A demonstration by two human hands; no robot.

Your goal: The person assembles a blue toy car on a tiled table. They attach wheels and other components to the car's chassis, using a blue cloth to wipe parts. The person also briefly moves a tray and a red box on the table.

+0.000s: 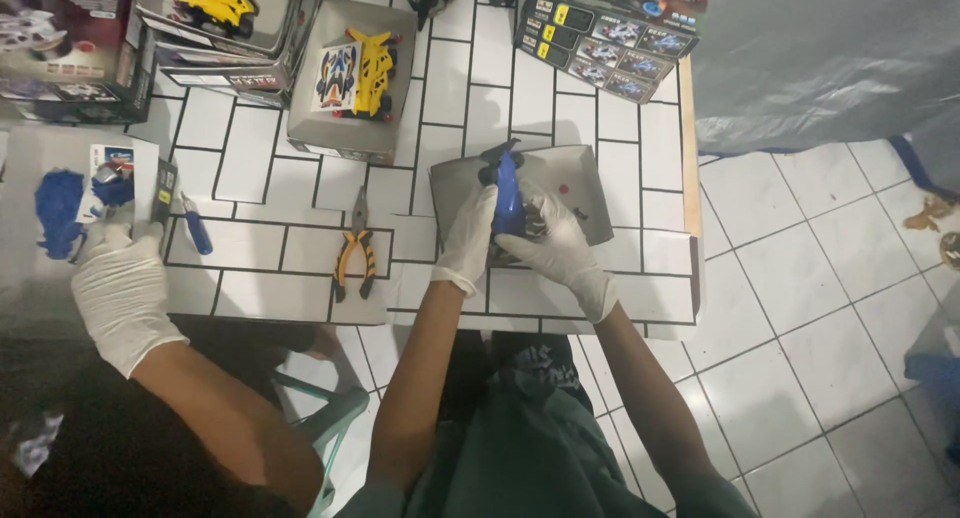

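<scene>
Both my hands wear white gloves and hold a small blue toy race car (508, 193) over a grey box lid (582, 183) on the tiled tabletop. My left hand (468, 240) grips the car's left side. My right hand (555, 246) clasps its right side and underside, where dark wheels show. The car points away from me.
Yellow-handled pliers (354, 255) and a blue-handled tool (197, 231) lie left of my hands. A yellow toy car (372, 70) sits on a grey box (340, 133). Printed boxes (605, 38) stand at the back. Another person's gloved hand (118, 288) rests at the left by blue parts (60, 210).
</scene>
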